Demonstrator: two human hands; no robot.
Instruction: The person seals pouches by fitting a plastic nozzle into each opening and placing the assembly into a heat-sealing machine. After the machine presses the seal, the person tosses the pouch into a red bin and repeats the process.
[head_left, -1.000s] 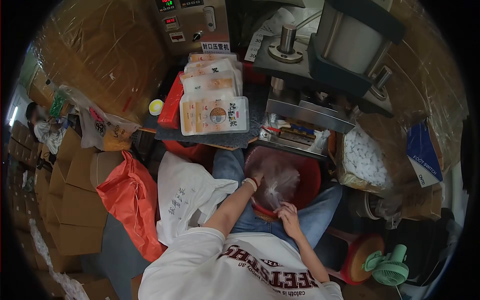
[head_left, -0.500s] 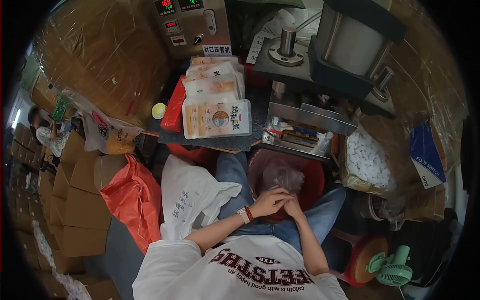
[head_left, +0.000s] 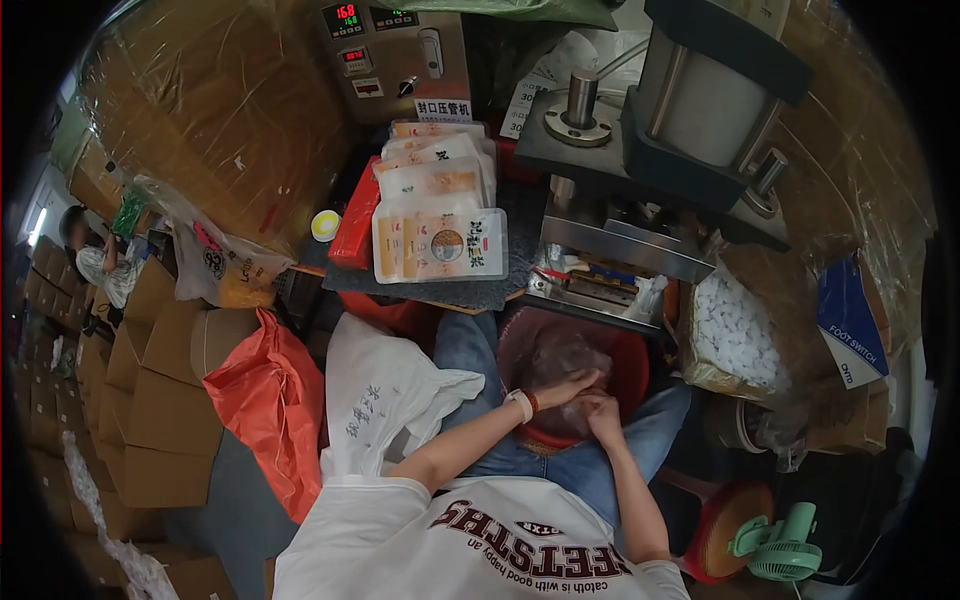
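Note:
Over a red tub (head_left: 630, 370) between the knees, my left hand (head_left: 566, 388), with a watch and a beaded bracelet at its wrist, has its fingers closed on a crumpled clear plastic bag (head_left: 568, 355). Close beside it on the right, my right hand (head_left: 602, 412) is curled with its fingertips drawn together at the same plastic. The bag's contents cannot be made out. Several printed pouches (head_left: 440, 245) lie in an overlapping stack on the dark work surface (head_left: 430, 293) ahead, beside a red box (head_left: 355, 225).
A metal press machine (head_left: 620, 235) stands ahead right, with a box of small white pieces (head_left: 735, 325) beside it. White (head_left: 385, 390) and red sacks (head_left: 270, 400) lie left, near cardboard boxes (head_left: 165, 410). A green fan (head_left: 785, 545) is lower right. Another person (head_left: 100, 260) is far left.
Both hands have moved slightly up and right, deeper over the tub, and now work at the plastic bag instead of resting together at its near rim. The view has shifted slightly.

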